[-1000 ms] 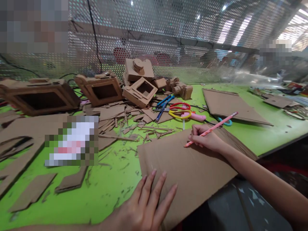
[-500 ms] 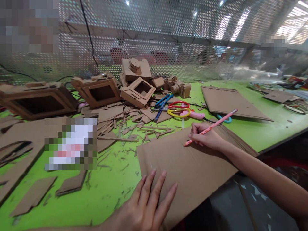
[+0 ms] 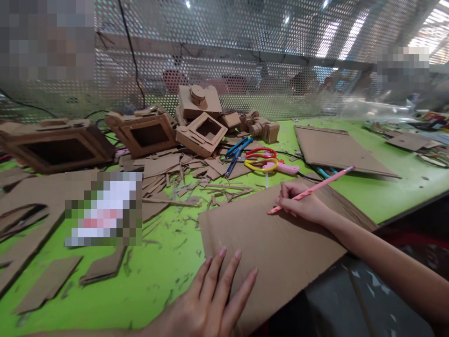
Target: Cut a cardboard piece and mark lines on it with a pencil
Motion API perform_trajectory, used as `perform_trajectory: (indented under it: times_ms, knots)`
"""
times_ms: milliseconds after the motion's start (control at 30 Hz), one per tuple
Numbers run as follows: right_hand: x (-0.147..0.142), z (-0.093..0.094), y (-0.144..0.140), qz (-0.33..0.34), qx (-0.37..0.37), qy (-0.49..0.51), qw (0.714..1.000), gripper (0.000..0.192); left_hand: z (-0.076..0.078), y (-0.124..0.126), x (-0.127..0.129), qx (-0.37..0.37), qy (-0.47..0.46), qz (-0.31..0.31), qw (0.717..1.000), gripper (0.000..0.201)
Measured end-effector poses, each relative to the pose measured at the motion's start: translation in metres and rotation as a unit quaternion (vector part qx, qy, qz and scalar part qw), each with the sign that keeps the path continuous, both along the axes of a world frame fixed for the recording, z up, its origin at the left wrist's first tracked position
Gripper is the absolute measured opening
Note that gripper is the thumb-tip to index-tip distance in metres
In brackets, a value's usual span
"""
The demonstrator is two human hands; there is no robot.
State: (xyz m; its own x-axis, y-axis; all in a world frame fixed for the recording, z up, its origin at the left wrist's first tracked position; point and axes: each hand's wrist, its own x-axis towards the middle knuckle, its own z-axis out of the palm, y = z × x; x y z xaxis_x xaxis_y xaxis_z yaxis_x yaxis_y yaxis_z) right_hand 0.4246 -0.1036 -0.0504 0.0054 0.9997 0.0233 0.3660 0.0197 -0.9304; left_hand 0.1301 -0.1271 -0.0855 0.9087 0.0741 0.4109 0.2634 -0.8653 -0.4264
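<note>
A large brown cardboard sheet [image 3: 280, 238] lies on the green table [image 3: 161, 276], its near right corner hanging past the table edge. My left hand [image 3: 213, 299] rests flat on the sheet's near left corner, fingers spread. My right hand [image 3: 301, 203] grips a pink pencil [image 3: 312, 189] with its tip touching the sheet near the far edge. The pencil's rear end points up and right.
Scissors with red and yellow handles [image 3: 261, 159], a pink tool [image 3: 282, 167] and blue-handled cutters [image 3: 236, 150] lie beyond the sheet. Cardboard boxes [image 3: 143, 133] and scraps [image 3: 175, 180] crowd the back left. Another cardboard sheet [image 3: 336, 150] lies at the right. A perforated metal screen [image 3: 245, 56] stands behind.
The pencil has tilted lower and more to the right in my right hand. My left hand stays flat on the sheet.
</note>
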Motion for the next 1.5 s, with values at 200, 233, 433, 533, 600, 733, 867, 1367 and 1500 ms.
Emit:
perform_trajectory:
  times_ms: [200,233,433,533,600,733,867,1367,1500]
  knots:
    - [0.0,0.0,-0.001,0.006,-0.008,0.005,1.0,0.03,0.0,0.001,0.0,0.002,0.013,0.005,1.0,0.051]
    - [0.0,0.0,-0.001,0.0,-0.004,0.004,1.0,0.03,0.001,0.001,-0.001,0.006,0.016,0.003,1.0,0.051]
    - [-0.001,0.001,-0.002,0.002,-0.005,0.004,1.0,0.031,0.005,0.002,-0.003,0.028,0.042,-0.015,0.999,0.052]
    - [-0.001,0.001,-0.002,0.004,-0.001,0.005,1.0,0.031,0.003,0.001,-0.003,0.015,0.023,-0.001,1.0,0.052]
    - [-0.001,0.0,-0.002,0.004,-0.004,0.007,1.0,0.031,0.003,0.002,-0.003,0.02,0.024,-0.005,1.0,0.051]
    - [-0.001,0.001,-0.002,0.002,0.001,0.006,1.0,0.031,0.007,0.003,-0.004,0.037,0.056,-0.021,0.997,0.049]
    - [-0.001,0.002,-0.003,0.005,-0.008,0.013,1.0,0.032,0.006,0.002,-0.002,0.02,0.024,-0.012,0.999,0.048]
    - [-0.001,-0.001,-0.013,-0.026,0.003,0.038,0.999,0.025,-0.006,0.0,-0.001,0.002,-0.007,0.002,1.0,0.055]
    - [-0.004,-0.001,-0.02,-0.028,0.012,0.014,0.999,0.026,-0.004,-0.001,-0.001,-0.006,0.004,0.006,1.0,0.055]
